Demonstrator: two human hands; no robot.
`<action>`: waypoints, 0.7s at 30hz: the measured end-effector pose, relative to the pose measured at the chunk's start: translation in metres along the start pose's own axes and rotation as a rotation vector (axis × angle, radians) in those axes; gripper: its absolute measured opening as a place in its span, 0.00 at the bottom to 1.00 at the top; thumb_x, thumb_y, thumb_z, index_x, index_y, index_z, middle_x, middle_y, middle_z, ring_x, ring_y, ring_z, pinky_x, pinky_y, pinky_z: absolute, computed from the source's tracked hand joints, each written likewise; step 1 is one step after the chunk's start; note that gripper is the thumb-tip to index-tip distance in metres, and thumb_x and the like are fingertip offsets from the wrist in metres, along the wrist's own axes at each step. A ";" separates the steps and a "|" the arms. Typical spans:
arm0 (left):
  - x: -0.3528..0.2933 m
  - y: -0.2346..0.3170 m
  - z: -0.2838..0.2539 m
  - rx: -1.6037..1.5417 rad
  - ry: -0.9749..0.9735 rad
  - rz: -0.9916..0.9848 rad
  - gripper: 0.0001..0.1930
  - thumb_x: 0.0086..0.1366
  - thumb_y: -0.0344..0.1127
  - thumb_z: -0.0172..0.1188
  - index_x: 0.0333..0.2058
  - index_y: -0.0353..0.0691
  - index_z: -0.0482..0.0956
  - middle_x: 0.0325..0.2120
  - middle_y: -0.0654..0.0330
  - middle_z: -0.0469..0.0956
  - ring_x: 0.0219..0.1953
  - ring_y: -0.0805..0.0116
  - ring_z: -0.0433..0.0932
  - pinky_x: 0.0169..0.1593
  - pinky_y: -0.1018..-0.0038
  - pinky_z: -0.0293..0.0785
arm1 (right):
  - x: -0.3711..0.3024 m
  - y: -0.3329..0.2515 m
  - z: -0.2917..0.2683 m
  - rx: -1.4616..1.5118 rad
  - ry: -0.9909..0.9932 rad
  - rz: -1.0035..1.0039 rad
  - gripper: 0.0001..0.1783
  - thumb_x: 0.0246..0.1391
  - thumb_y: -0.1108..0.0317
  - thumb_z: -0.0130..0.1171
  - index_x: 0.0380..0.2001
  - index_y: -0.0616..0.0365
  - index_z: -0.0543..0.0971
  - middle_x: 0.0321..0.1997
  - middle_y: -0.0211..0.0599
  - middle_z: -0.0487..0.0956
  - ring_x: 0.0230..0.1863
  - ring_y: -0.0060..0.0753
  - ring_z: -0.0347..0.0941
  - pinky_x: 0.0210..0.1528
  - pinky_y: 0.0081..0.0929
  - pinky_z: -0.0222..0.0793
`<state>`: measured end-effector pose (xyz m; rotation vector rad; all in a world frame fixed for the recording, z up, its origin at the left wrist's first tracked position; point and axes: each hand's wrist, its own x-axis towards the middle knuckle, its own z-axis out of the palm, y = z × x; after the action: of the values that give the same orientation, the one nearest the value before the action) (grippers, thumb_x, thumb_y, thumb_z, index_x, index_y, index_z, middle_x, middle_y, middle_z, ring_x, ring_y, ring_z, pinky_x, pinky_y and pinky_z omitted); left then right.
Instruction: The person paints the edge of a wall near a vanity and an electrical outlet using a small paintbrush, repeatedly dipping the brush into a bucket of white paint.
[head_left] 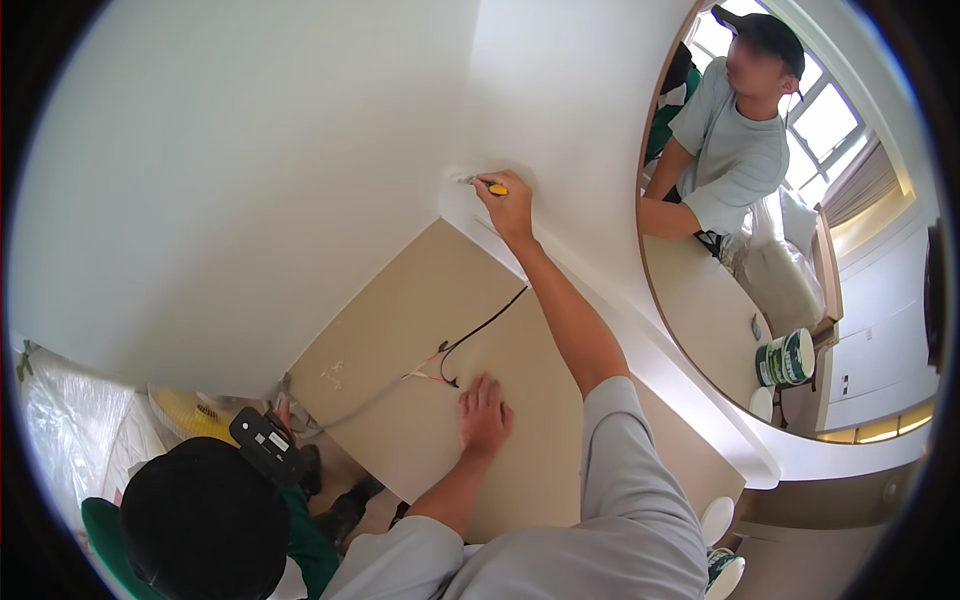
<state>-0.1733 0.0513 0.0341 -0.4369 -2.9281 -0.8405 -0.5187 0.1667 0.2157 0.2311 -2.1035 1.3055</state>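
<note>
My right hand (508,208) is closed around a small tool with a yellow handle (497,189) and a thin tip. The tip meets the white wall at a corner, over a pale, rough patch (457,178) just above the beige board (400,300). I cannot make out the tip's exact kind. My left hand (485,412) rests on the beige board with its fingers stretched out, holding nothing. Beside its fingertips, a black cable (490,318) ends in thin split wires, some red. Its other end reaches the board's edge by the wall.
A co-worker in a black cap (205,520) and green top is close at my lower left, near a yellow round fan-like object (187,410) and plastic-wrapped furniture (80,425). An oval mirror (655,260) stands at right. A bucket (724,572) sits at lower right.
</note>
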 end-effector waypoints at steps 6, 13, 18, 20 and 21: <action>-0.001 0.001 -0.002 -0.036 -0.002 -0.007 0.28 0.67 0.43 0.56 0.64 0.39 0.71 0.72 0.52 0.63 0.75 0.54 0.59 0.74 0.50 0.53 | 0.004 0.009 -0.003 -0.164 -0.061 -0.009 0.06 0.53 0.73 0.71 0.34 0.63 0.88 0.34 0.45 0.84 0.34 0.43 0.82 0.40 0.34 0.76; -0.001 0.000 -0.003 -0.019 0.009 0.011 0.28 0.67 0.42 0.56 0.64 0.39 0.71 0.72 0.52 0.63 0.74 0.54 0.59 0.74 0.50 0.54 | 0.015 0.001 0.002 -0.077 -0.035 -0.031 0.06 0.52 0.72 0.72 0.34 0.62 0.88 0.33 0.45 0.84 0.34 0.41 0.82 0.40 0.34 0.76; -0.001 0.001 -0.004 -0.023 0.009 0.009 0.28 0.67 0.42 0.57 0.64 0.39 0.71 0.71 0.52 0.63 0.74 0.54 0.60 0.74 0.50 0.55 | 0.019 0.018 0.012 -0.109 -0.066 -0.014 0.07 0.51 0.71 0.73 0.34 0.62 0.89 0.33 0.45 0.83 0.35 0.42 0.81 0.40 0.35 0.76; 0.000 0.001 -0.005 -0.018 0.018 0.011 0.28 0.67 0.42 0.57 0.64 0.39 0.71 0.71 0.52 0.64 0.74 0.54 0.60 0.73 0.50 0.55 | 0.024 0.025 0.012 -0.158 -0.090 0.006 0.08 0.51 0.70 0.73 0.33 0.61 0.89 0.34 0.46 0.84 0.35 0.44 0.81 0.41 0.36 0.76; 0.001 0.000 -0.003 -0.013 0.029 0.015 0.28 0.67 0.42 0.57 0.64 0.39 0.71 0.71 0.52 0.64 0.74 0.54 0.60 0.73 0.50 0.55 | 0.026 0.026 0.011 -0.184 -0.103 0.016 0.08 0.50 0.69 0.74 0.33 0.61 0.89 0.34 0.46 0.84 0.35 0.45 0.81 0.41 0.37 0.76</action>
<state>-0.1739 0.0497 0.0372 -0.4427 -2.8914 -0.8565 -0.5553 0.1742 0.2089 0.2067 -2.3007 1.1211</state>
